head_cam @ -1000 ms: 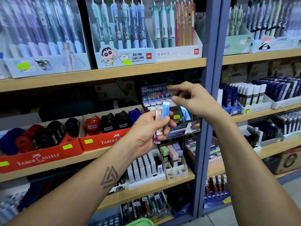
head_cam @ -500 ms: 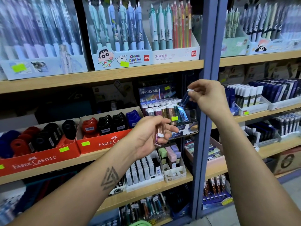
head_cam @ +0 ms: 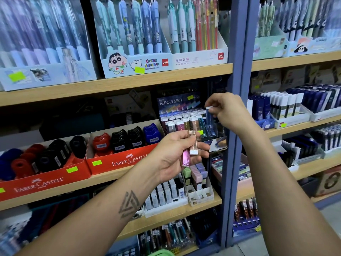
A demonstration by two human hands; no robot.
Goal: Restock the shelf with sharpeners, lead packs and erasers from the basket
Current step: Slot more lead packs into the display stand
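My right hand (head_cam: 228, 109) pinches the white cap of a blue lead pack (head_cam: 209, 117) and holds it upright in the right end of the Hi-Polymer lead display (head_cam: 177, 105) on the middle shelf. In front of that display, my left hand (head_cam: 175, 154) grips two lead packs, one pink (head_cam: 186, 158) and one rose-gold with a white cap (head_cam: 193, 145). Red Faber-Castell trays (head_cam: 125, 159) with red, black and blue sharpeners (head_cam: 127, 138) stand to the left. A tray of pastel erasers (head_cam: 197, 174) sits on the shelf below. A green basket rim (head_cam: 162, 253) peeks in at the bottom edge.
A blue steel upright (head_cam: 234, 126) runs just right of the lead display, close to my right wrist. Boxes of mechanical pencils (head_cam: 195, 56) fill the top shelf. White-capped packs (head_cam: 164, 195) stand on the lower shelf, and more stationery fills the bay to the right.
My right hand took the blue lead pack from my left hand, carried it right and lowered it into the display's right end. My left hand sank slightly with the two remaining packs.
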